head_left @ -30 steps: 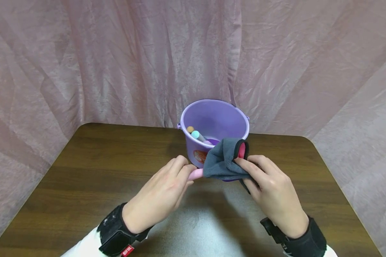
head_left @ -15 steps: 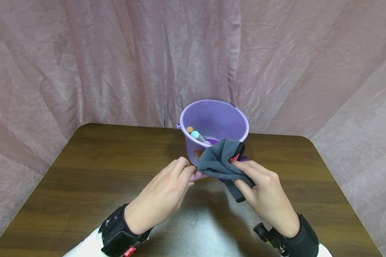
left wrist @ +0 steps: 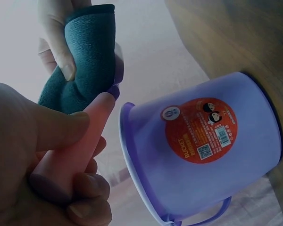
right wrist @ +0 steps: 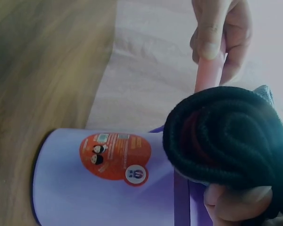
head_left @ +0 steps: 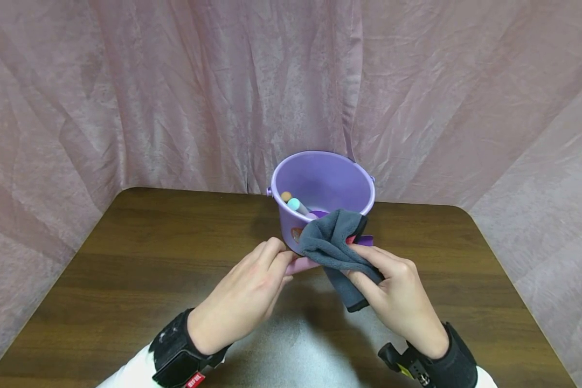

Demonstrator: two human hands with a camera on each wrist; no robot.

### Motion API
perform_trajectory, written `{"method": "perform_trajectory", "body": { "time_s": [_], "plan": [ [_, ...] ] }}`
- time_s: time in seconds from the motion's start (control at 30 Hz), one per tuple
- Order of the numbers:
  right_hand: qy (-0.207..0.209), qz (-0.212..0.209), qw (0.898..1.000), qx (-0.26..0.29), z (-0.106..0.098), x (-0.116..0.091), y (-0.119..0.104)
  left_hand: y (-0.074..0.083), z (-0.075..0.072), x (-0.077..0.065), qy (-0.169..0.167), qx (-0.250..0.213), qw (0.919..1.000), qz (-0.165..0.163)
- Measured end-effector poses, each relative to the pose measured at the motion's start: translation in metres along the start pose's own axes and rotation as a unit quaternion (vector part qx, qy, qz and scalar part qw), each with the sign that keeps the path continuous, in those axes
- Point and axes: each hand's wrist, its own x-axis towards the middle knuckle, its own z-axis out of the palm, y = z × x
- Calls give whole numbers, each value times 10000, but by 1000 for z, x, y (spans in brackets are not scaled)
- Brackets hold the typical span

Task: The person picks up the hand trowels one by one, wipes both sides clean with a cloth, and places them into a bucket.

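My left hand [head_left: 247,293] grips the pink handle [left wrist: 78,155] of a tool with a purple end [head_left: 366,240]; most of that end is hidden behind a cloth. The cloth [head_left: 334,242] is grey-blue with black edging and a patch of red inside its folds. My right hand [head_left: 400,291] pinches it between thumb and fingers, folded over the tool just past the handle, and a flap hangs below. Both hands are in front of the purple bucket [head_left: 322,167], above the table. In the right wrist view the bunched cloth [right wrist: 226,136] covers much of the tool.
Inside the bucket lean several stick-like handles, one with a light-blue end [head_left: 294,204] and another with a tan end [head_left: 286,196]. An orange-red label [left wrist: 201,131] is on the bucket's side. Behind the brown wooden table [head_left: 174,237] hangs a pink curtain [head_left: 199,97].
My right hand has shifted slightly left and turned with the cloth, whose lower flap now hangs down. More of the tool's purple end shows at the right. The left hand has barely moved.
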Motion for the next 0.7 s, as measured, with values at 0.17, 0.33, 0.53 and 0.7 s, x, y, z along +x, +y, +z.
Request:
{"method": "perform_trajectory", "body": {
  "time_s": [0.17,0.33,0.53,0.7],
  "plan": [
    [-44,98,9997,203,0,0,-1,-1,0,0,-12,-60,10000,-45],
    [-123,69,9995,273,-1,1,-2,-2,-1,-1,31,-138,9999,-81],
    [-238,189,9995,59,-7,1,-1,-3,-4,-1,84,-240,9996,-102],
    [-160,117,9994,-279,-14,3,2,-3,-5,-2,100,-227,9996,-109]
  ]
}}
